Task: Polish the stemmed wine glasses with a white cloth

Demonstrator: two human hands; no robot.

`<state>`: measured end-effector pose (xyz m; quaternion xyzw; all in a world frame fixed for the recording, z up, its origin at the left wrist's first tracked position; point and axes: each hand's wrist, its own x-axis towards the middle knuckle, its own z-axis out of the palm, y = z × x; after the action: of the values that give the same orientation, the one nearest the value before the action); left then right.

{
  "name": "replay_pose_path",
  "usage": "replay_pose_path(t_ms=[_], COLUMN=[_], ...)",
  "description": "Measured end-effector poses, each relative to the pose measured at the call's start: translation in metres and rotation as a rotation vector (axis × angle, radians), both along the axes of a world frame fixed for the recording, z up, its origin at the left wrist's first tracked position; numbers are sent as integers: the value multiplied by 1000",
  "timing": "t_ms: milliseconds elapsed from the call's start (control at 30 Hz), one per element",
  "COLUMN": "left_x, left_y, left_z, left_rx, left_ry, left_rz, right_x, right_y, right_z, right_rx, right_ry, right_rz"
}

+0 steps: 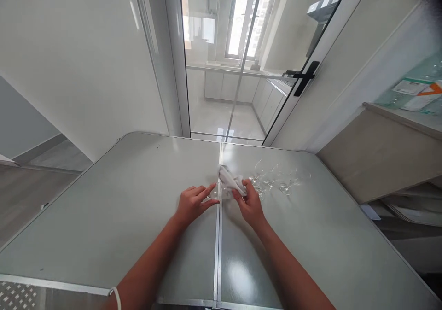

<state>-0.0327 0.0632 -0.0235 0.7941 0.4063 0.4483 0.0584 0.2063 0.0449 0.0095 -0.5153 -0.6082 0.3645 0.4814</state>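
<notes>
A crumpled white cloth (232,181) is pinched between the thumb and fingers of my right hand (251,204), just right of the table's metal seam. At the seam, my left hand (197,203) has its thumb and index finger around a small see-through piece (213,193). Its exact kind is hard to make out, and the cloth's lower edge comes close to it. Beyond my right hand lie several clear pieces (271,183) with thin curved strands, bunched on the table.
The pale grey-green table (138,227) has a metal edge and a seam (218,250) down its middle. Behind it is a glass door (221,116) with a black handle (306,78). At the right, wrapped clear bottles (417,91) stand on a shelf (397,139).
</notes>
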Motion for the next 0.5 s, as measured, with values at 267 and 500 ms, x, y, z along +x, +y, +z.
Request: replay_pose_path(t_ms=[267, 500], left_x=[-1, 2], left_y=[-7, -11], left_z=[-9, -2], left_rx=[94, 92], left_ry=[46, 104], left_rz=[-7, -95], right_x=[7, 12], right_y=[-7, -8], right_z=[10, 7], right_rx=[59, 59], right_ry=[82, -174], right_rz=[421, 419])
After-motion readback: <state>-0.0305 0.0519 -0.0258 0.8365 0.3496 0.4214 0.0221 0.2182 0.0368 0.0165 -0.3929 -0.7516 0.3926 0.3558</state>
